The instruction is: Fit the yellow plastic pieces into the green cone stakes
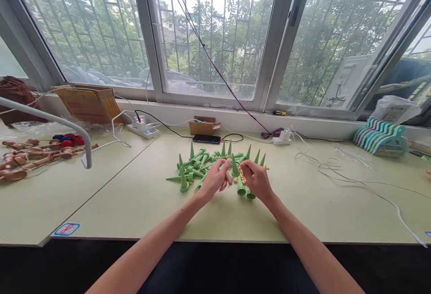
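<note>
Held left hand (217, 177) and right hand (257, 179) by green cones (235, 169).
Had left one loosely spread, right one curled; could not tell around what.

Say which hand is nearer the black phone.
Left. The left hand is on the near side of the phone, slightly right of it; the right hand is also on the near side but farther right.

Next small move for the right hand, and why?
I'd probably ease the right hand toward the cone between the hands: it points tip-up in the gap, close to both the right and left hand. Whether either already grips it isn't clear.
</note>
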The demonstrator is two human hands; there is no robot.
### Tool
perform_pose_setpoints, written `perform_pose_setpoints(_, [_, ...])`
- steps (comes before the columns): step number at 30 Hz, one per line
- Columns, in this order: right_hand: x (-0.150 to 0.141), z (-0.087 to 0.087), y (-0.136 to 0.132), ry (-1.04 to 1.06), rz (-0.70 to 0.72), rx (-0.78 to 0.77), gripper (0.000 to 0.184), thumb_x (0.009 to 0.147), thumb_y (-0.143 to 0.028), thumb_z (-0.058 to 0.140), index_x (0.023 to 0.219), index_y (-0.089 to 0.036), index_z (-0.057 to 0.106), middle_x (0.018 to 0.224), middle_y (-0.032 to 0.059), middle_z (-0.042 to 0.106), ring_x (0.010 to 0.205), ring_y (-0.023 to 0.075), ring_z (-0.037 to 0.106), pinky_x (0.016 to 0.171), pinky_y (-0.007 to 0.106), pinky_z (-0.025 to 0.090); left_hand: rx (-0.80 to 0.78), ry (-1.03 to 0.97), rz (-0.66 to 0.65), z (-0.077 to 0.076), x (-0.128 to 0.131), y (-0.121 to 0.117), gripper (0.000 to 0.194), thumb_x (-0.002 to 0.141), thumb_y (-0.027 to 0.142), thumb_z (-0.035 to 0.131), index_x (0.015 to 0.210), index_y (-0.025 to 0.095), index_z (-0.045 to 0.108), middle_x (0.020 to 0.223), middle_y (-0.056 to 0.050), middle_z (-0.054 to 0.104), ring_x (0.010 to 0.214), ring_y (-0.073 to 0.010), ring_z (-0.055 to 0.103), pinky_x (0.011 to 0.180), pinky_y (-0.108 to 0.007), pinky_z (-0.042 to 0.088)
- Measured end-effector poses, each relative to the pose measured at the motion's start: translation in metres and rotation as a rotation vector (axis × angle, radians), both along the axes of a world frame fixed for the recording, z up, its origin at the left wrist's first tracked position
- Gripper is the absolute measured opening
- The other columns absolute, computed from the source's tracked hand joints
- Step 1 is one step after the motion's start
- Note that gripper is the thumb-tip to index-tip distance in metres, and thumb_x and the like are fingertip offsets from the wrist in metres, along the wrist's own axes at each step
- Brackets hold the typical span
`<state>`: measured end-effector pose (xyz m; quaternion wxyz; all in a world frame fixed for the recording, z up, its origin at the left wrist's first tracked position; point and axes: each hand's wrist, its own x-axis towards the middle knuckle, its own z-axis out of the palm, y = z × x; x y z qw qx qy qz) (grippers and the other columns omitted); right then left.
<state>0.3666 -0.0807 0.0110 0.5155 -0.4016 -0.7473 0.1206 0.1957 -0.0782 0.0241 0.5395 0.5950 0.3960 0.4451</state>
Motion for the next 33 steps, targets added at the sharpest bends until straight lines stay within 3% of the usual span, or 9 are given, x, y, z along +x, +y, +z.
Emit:
perform_pose_setpoints(4, [-0.0009, 0.0015, -0.0017, -0.028, 0.037, 0.009, 0.032, 0.1, -0.038, 0.042, 0.079, -0.02, 0.057, 0.065, -0.001, 0.052, 0.056, 0.0124, 0.044, 0.056, 0.024, 0.038, -0.091, -0.064, -0.124, 0.0009, 0.0, -0.0018, 0.047, 0.086, 0.066, 0.05, 0.089, 0.02, 0.044, 0.057, -0.001, 0.063, 0.034, -0.0076, 0.043, 0.037, -0.019, 0.03])
perform_pose_setpoints(16, [0.0009, -0.0026, 0.0022, 0.014, 0.049, -0.043, 0.025, 0.099, -0.038, 0.045, 0.085, -0.02, 0.058, 0.069, 0.0008, 0.058, 0.056, 0.0133, 0.049, 0.057, 0.025, 0.042, -0.095, -0.051, -0.113, 0.0013, -0.0011, -0.0003, 0.044, 0.085, 0.06, 0.058, 0.095, 0.019, 0.047, 0.069, -0.002, 0.066, 0.04, -0.0088, 0.05, 0.039, -0.021, 0.036])
perform_pose_setpoints(27, [0.001, -0.005, 0.0034, 0.041, 0.017, -0.081, 0.024, 0.098, -0.039, 0.047, 0.086, -0.02, 0.055, 0.065, -0.0012, 0.054, 0.051, 0.0123, 0.049, 0.052, 0.024, 0.039, 0.002, 0.026, -0.053, 0.0017, 0.0003, -0.0026, 0.048, 0.082, 0.06, 0.062, 0.102, 0.017, 0.049, 0.065, 0.002, 0.061, 0.038, -0.0068, 0.047, 0.037, -0.019, 0.035])
perform_pose_setpoints(33, [0.0019, -0.0067, 0.0053, 0.018, 0.003, -0.089, 0.025, 0.098, -0.04, 0.047, 0.085, -0.02, 0.054, 0.063, -0.0022, 0.052, 0.051, 0.0117, 0.046, 0.05, 0.023, 0.036, 0.166, 0.108, 0.014, -0.0055, -0.0001, -0.0002, 0.048, 0.084, 0.055, 0.061, 0.111, 0.017, 0.05, 0.069, 0.004, 0.056, 0.042, -0.0071, 0.049, 0.039, -0.019, 0.036])
